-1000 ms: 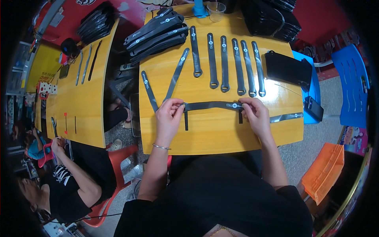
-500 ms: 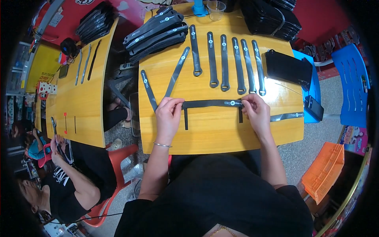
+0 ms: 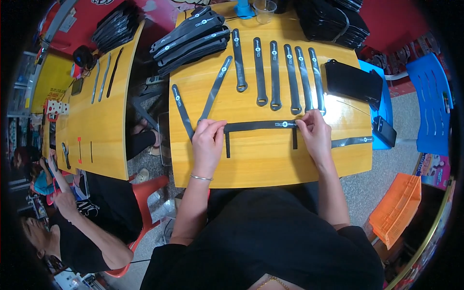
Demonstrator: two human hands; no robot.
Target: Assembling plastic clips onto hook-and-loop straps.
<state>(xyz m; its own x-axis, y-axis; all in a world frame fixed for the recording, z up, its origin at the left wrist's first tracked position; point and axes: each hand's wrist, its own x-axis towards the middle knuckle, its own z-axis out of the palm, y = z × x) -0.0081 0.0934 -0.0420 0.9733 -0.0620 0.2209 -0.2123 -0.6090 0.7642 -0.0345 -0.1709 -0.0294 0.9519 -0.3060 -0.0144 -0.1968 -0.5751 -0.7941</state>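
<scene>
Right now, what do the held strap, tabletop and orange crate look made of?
Held strap: perhaps rubber or coated fabric; dull black surface.
Tabletop: wood or laminate; yellow grain, glossy glare.
Orange crate: likely moulded plastic, satin; even colour, openwork side.

The scene is viewed from the wearer's head, through the left of two fisheye cameras mounted side by side, with the lens aimed steeply downward. The black-shirted torso [image 3: 261, 237] is seen from above at six o'clock, nearest the lens. The left hand [image 3: 208, 138] and right hand [image 3: 316, 136] are framed at close range, toward nine and three o'clock of the centre, over the yellow table [image 3: 263, 166]. Farther off, a second table [image 3: 111, 137] is taken in at nine, an orange crate [image 3: 395, 210] at four. Straight edges are bent toward the dark, rounded rim.
</scene>
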